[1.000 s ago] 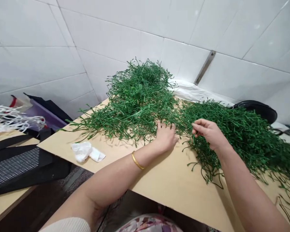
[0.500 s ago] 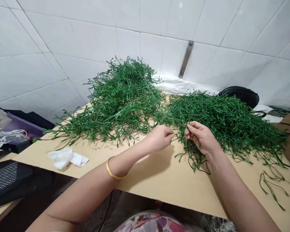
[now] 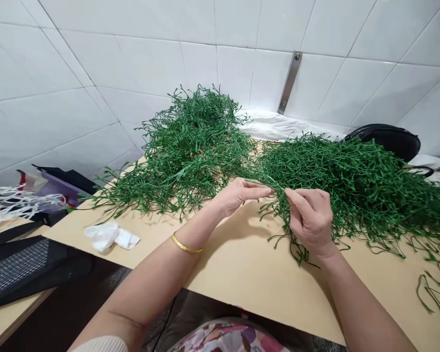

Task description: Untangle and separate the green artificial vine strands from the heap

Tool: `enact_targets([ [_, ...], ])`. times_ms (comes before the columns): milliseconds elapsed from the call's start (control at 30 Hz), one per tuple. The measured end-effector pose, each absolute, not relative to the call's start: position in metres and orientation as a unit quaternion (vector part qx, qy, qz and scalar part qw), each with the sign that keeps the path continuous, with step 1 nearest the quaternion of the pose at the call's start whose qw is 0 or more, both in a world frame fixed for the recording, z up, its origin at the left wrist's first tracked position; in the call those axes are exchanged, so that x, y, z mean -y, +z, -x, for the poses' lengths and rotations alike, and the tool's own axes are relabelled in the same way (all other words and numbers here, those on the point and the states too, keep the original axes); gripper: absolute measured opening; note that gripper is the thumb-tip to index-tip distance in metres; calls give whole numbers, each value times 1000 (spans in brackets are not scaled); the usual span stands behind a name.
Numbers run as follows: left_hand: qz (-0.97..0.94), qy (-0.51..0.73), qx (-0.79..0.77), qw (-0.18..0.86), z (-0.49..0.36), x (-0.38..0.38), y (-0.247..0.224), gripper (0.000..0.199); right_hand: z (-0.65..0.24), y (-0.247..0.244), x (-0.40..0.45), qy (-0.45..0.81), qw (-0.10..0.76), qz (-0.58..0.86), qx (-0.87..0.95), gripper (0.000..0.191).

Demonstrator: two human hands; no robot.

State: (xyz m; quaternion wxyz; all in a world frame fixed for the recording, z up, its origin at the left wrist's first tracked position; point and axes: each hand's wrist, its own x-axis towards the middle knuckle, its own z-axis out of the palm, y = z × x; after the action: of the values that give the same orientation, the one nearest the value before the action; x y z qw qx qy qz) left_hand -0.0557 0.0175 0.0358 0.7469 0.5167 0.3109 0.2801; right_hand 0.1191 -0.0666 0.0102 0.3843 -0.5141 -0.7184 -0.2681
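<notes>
Green strand (image 3: pixel 277 186): spans the short gap between the two hands, raised above the tabletop (image 3: pixel 238 274) at the near side of the heaps. Looks thin and cord-like.

Right hand (image 3: pixel 311 217): pinches the strand between thumb and forefinger, with remaining fingers curled toward the palm. Partly covers a small drooping bunch (image 3: pixel 297 252), spread on the wood just below.

Left hand (image 3: pixel 242 193): points toward the right hand with fingers and thumb extended; meets the strand along the fingers. Cannot tell whether gripping it or merely supporting it. Casts a shadow on the wood beneath. At the left wrist, a gold bangle (image 3: pixel 186 246); farther up the same arm, the edge of a cream sleeve (image 3: pixel 102 344).

Beyond the hands, two heaps of similar green strands: a taller heap (image 3: pixel 190 142) toward the left of view and a broader heap (image 3: pixel 337 171) toward the right, joined by a thinner scatter. Near the right edge, a few loose strands (image 3: pixel 434 298) on bare wood. Near the tabletop's left front edge, crumpled white tissue (image 3: pixel 112 236).

Behind the broader heap, a rounded black case (image 3: pixel 392 139), partly hidden. Along the foot of the white tiled wall (image 3: pixel 150 63), white sheeting (image 3: pixel 275 126); above it, a metal bracket (image 3: pixel 290 80), tilted. At far left, white cords (image 3: pixel 25 200) and a black item with a mesh panel (image 3: pixel 18 264).
</notes>
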Motion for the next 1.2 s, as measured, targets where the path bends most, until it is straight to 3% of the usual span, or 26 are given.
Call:
enact_targets([
  [167,-579,291,-313,695,53,-8,35,26,-110,10,67,-336,327,493,733,32],
  [300,-498,332,-287,748,41,-4,23,27,-96,7,67,-282,302,469,781,29],
  [433,-398,358,-304,788,41,-14,16,12,-99,8,68,-162,423,453,768,34],
  [600,-390,343,-295,802,47,-21,19,14,-114,7,64,-105,526,512,671,18],
  [933,-421,272,-281,819,41,-18,8,18,-113,5,63,-32,508,531,677,20],
  [1200,-392,295,-256,833,40,-18,4,19,-110,2,63,-72,417,517,744,17],
])
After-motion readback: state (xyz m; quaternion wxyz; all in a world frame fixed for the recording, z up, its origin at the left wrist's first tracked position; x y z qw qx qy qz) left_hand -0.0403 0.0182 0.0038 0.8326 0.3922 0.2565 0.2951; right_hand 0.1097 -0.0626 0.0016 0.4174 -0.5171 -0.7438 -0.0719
